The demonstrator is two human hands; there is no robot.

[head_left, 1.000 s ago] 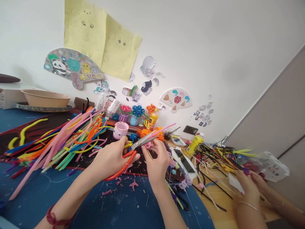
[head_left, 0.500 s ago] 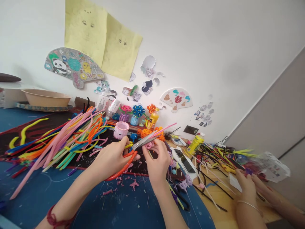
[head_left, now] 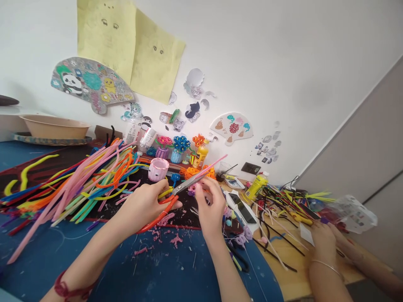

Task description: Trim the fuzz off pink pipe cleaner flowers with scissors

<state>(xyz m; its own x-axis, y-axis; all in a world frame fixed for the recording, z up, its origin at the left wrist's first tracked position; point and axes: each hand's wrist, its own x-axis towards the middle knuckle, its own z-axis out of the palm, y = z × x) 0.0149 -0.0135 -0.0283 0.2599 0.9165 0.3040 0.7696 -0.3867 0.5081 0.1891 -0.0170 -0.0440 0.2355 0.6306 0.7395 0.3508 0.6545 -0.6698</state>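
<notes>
Closed round orange-handled scissors (head_left: 162, 220), my left hand (head_left: 146, 205) holds them with the blades angled up to the right. A yellow stem also shows at its fingers. My right hand (head_left: 209, 201) pinches a pink pipe cleaner (head_left: 214, 164), whose free end sticks out past the blade tips. Pink looped fuzzy pieces show beside the right fingertips, partly hidden by them. Behind the hands stands a pink pipe-cleaner pot (head_left: 158, 170). A small blue flower (head_left: 175, 179) lies close to the scissors, and an orange fuzzy bundle (head_left: 192, 172) is behind the blades.
A large heap of coloured pipe cleaners (head_left: 88, 180) spreads on the left. Pink fuzz scraps (head_left: 176, 240) litter the blue table (head_left: 141, 272). To the right are a phone (head_left: 242, 207), a yellow bottle (head_left: 256, 186), and a co-worker's hands (head_left: 325, 235). Finished flower pots (head_left: 176, 156) line the back.
My right fingers have shifted and opened slightly around the pink pieces. The scissors stay in my left hand. The view has moved a little, and the co-worker's hands have lowered.
</notes>
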